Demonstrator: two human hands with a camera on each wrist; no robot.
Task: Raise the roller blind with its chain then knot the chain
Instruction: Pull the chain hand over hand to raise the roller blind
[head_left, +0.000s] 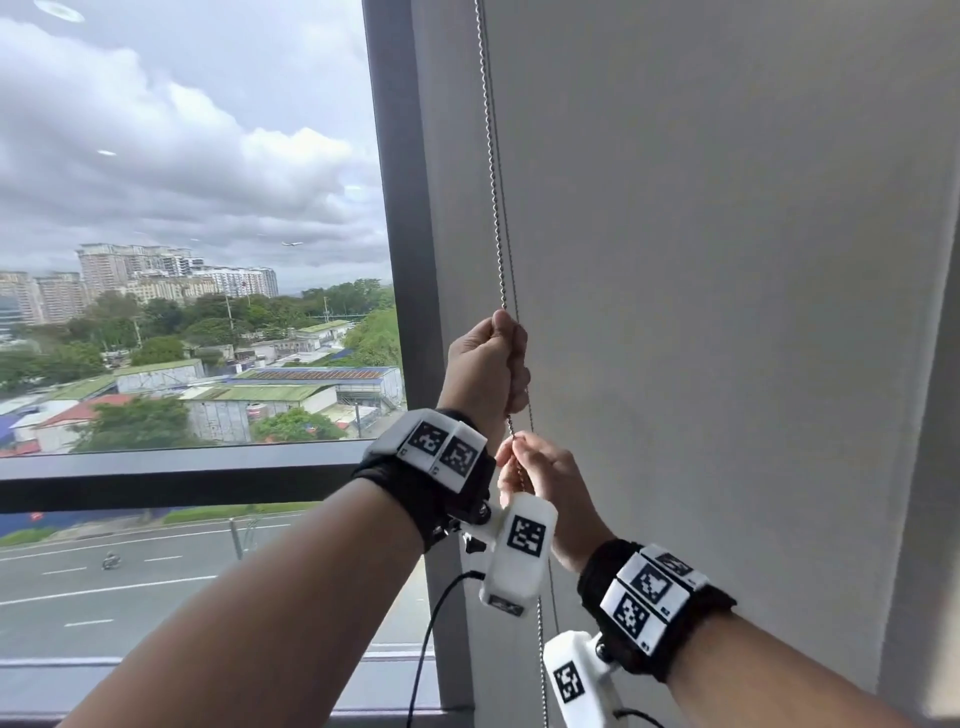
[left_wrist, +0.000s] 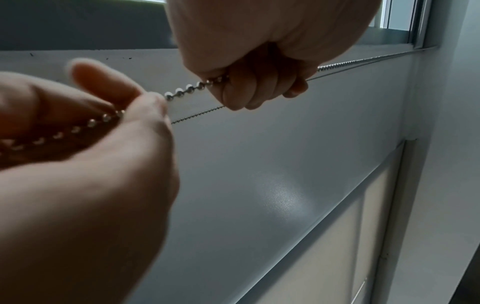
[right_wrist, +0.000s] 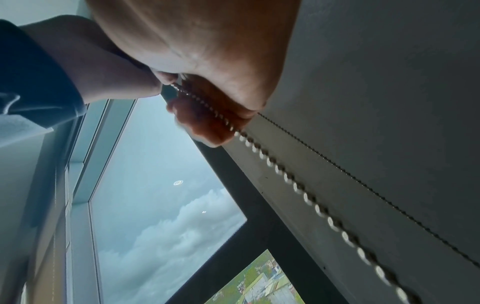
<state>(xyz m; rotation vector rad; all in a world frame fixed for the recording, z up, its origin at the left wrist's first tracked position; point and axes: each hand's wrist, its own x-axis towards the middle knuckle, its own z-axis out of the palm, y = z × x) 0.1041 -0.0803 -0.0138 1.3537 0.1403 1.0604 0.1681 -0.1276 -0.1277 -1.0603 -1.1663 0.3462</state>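
Ball chain runs vertical through both grips: left hand fisted on it directly above right hand, which probably pinches it.

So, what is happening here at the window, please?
A person is working the bead chain of a roller blind. The left hand grips the chain in a fist, and the right hand pinches the same strand just below it. The blind covers its pane down to the bottom of the head view, and no knot shows in the chain.
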